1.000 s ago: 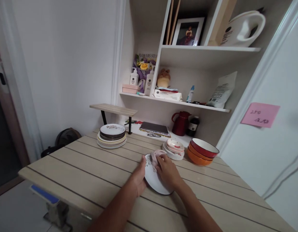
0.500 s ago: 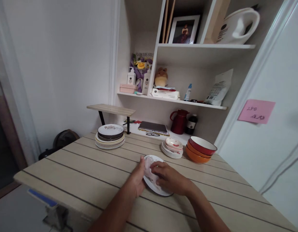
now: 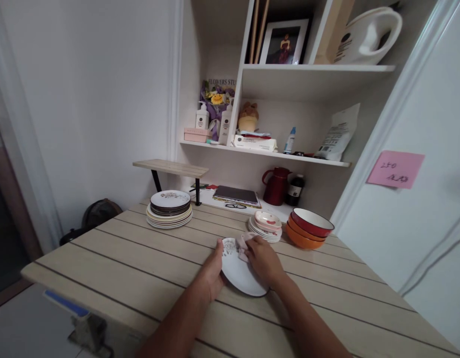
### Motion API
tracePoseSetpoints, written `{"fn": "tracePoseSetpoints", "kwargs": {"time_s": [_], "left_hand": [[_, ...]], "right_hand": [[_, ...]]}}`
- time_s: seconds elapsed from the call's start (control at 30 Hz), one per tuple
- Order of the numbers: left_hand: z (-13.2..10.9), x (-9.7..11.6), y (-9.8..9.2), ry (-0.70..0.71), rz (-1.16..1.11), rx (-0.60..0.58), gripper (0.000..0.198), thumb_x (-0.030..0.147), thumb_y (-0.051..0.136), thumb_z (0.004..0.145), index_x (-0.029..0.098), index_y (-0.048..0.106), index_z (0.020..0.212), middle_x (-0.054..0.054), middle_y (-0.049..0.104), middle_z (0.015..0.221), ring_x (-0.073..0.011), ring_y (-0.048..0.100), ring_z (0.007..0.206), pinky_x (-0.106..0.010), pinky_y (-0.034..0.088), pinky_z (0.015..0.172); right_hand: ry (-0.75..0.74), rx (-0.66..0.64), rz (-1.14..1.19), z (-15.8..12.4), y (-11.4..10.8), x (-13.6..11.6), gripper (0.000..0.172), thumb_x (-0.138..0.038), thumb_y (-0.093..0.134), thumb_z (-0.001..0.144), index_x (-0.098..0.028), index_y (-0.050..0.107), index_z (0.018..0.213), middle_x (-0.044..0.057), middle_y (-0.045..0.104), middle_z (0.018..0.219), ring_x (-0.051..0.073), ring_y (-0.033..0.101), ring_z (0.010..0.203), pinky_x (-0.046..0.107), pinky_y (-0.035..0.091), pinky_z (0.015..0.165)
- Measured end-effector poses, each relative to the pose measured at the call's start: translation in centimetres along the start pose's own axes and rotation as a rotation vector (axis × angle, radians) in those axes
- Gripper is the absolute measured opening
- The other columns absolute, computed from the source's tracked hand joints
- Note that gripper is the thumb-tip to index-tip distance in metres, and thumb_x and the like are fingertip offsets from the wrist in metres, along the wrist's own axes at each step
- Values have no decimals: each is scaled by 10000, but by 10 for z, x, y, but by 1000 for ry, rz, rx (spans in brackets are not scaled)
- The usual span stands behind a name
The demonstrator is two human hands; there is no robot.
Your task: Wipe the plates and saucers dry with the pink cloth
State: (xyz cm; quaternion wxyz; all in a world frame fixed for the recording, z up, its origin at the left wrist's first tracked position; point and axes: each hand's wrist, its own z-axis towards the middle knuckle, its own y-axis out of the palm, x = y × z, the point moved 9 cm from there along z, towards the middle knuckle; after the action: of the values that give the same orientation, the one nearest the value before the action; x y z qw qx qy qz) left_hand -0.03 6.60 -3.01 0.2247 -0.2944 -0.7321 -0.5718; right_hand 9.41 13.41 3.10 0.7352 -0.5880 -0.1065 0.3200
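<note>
A white plate (image 3: 237, 272) with a dark rim and a grey floral print is tilted slightly above the slatted tabletop. My left hand (image 3: 214, 268) grips its left edge, thumb over the rim and fingers underneath. Bunched in my right hand (image 3: 263, 258) is a pale pink cloth (image 3: 244, 243), pressed against the plate's upper right edge. The fingers of my right hand are curled round the cloth and partly hidden.
A stack of plates (image 3: 169, 211) stands at the left, beside a small raised shelf (image 3: 170, 168). Small dishes (image 3: 266, 223) and nested orange and red bowls (image 3: 308, 229) sit behind my right hand. Farther back are a laptop (image 3: 237, 194), a red jug (image 3: 276, 186) and a dark bottle (image 3: 295, 190).
My right hand has moved the cloth from the plate's middle to its upper right edge. More of the plate's face and print shows. My left hand keeps its hold.
</note>
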Motion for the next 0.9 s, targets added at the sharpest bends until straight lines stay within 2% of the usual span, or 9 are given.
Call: {"fn": "tracePoseSetpoints", "kwargs": {"time_s": [0.1, 0.23, 0.37, 0.47, 0.57, 0.67, 0.73, 0.8, 0.9], "left_hand": [[-1, 1, 0, 22, -15, -7, 546, 552, 451, 892, 139, 595, 1220, -133, 702, 1139, -237, 673, 993, -333, 496, 874], [-1, 1, -1, 27, -29, -10, 567, 566, 451, 885, 129, 596, 1216, -136, 708, 1115, -234, 673, 979, -325, 501, 863], [-1, 0, 1, 15, -33, -40, 624, 599, 411, 884, 122, 566, 1255, -142, 706, 1118, -240, 669, 998, -341, 503, 878], [-1, -3, 4, -26, -16, -56, 664, 617, 375, 887, 104, 558, 1267, -153, 702, 1127, -259, 664, 1019, -373, 501, 896], [-2, -4, 3, -52, 19, -30, 671, 621, 343, 893, 113, 559, 1274, -151, 701, 1135, -269, 659, 1039, -395, 493, 917], [-4, -2, 1, -42, 64, 11, 659, 624, 354, 887, 129, 572, 1265, -145, 698, 1147, -266, 656, 1052, -389, 488, 928], [-4, -1, 0, -28, 72, 23, 650, 622, 377, 882, 131, 579, 1257, -147, 697, 1148, -265, 660, 1045, -382, 492, 919], [-3, -1, -2, -19, 67, 36, 642, 617, 398, 878, 129, 582, 1251, -150, 701, 1138, -266, 667, 1026, -376, 501, 901], [-2, -1, -4, -19, 67, 54, 625, 607, 412, 880, 127, 586, 1241, -148, 710, 1114, -264, 672, 1013, -366, 508, 878]], "right_hand": [[-95, 26, -24, 5, 4, -29, 289, -161, 468, 878, -192, 662, 1090, 134, 610, 1182, 271, 520, 1089, 383, 384, 931], [-261, -39, 94, -3, 2, -57, 338, -113, 439, 859, -189, 649, 1113, 103, 593, 1241, 246, 509, 1099, 378, 377, 959], [-413, -130, 251, -21, -10, -68, 339, -114, 477, 818, -197, 648, 1099, 87, 601, 1206, 220, 523, 1100, 358, 384, 980], [-468, -257, 356, -33, -18, -65, 363, -106, 541, 751, -224, 660, 1073, 59, 596, 1204, 213, 522, 1121, 343, 393, 985], [-413, -390, 410, -39, -18, -43, 350, -100, 572, 698, -239, 672, 1003, 31, 614, 1124, 194, 564, 1027, 312, 436, 904], [-197, -393, 318, -34, -10, 1, 315, -103, 599, 654, -227, 669, 934, 29, 640, 1002, 195, 581, 920, 294, 446, 795], [-65, -325, 242, -27, -5, 24, 289, -153, 614, 685, -227, 662, 960, 39, 643, 1003, 196, 586, 884, 295, 442, 755], [18, -176, 151, -17, -5, 32, 251, -205, 583, 762, -217, 663, 1000, 70, 628, 1072, 208, 585, 919, 310, 437, 785], [45, -20, 13, -5, -3, 13, 291, -177, 510, 830, -199, 659, 1079, 119, 602, 1181, 249, 556, 1051, 334, 417, 852]]}}
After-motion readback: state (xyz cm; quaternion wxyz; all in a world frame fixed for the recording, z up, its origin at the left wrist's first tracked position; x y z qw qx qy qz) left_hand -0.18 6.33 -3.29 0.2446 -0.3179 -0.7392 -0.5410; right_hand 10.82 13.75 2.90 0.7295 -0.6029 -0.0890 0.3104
